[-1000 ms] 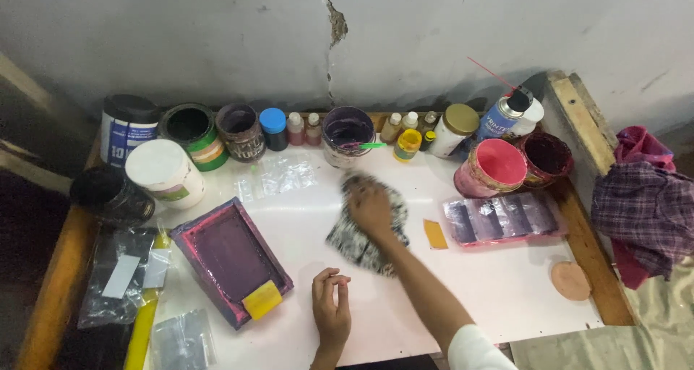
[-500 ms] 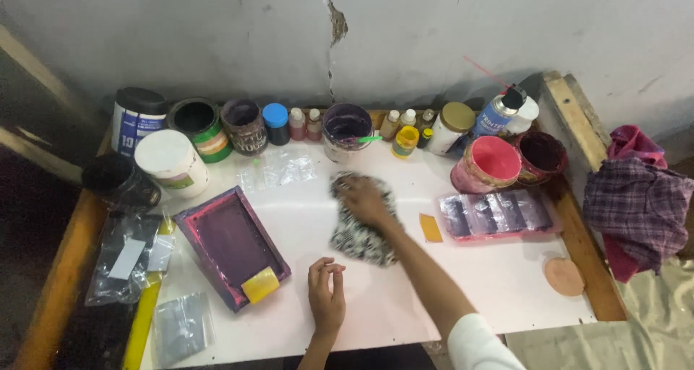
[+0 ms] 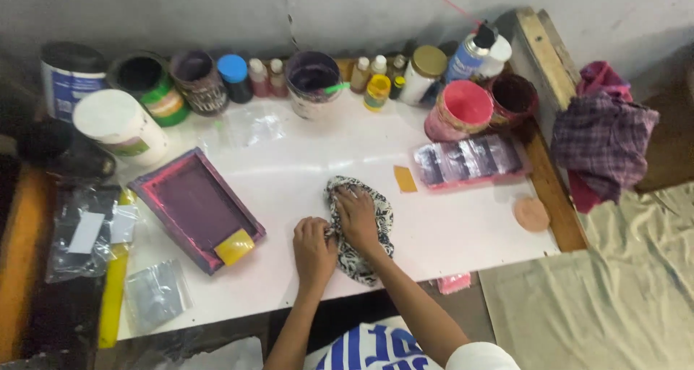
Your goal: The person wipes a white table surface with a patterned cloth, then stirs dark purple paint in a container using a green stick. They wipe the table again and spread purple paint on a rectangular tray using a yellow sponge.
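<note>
My right hand point(image 3: 357, 217) presses flat on a black-and-white patterned cloth point(image 3: 376, 225) lying near the front edge of the white tabletop point(image 3: 318, 167). My left hand point(image 3: 314, 245) rests beside it, its fingers curled and touching the cloth's left edge. A purple-stained screen frame point(image 3: 194, 206) with a yellow block point(image 3: 234, 246) on its corner lies to the left of my hands.
Paint pots, jars and small bottles line the back by the wall, with a pink tub point(image 3: 463, 108) and a spray can point(image 3: 468, 52) at right. A foil-lined pink tray point(image 3: 468, 160), an orange card point(image 3: 405, 179), plastic bags point(image 3: 155, 294) and a plaid rag point(image 3: 603, 142) lie around.
My right hand has dragged the cloth from the middle of the table toward the front edge. My left hand has moved over to touch it. The view has tilted downward.
</note>
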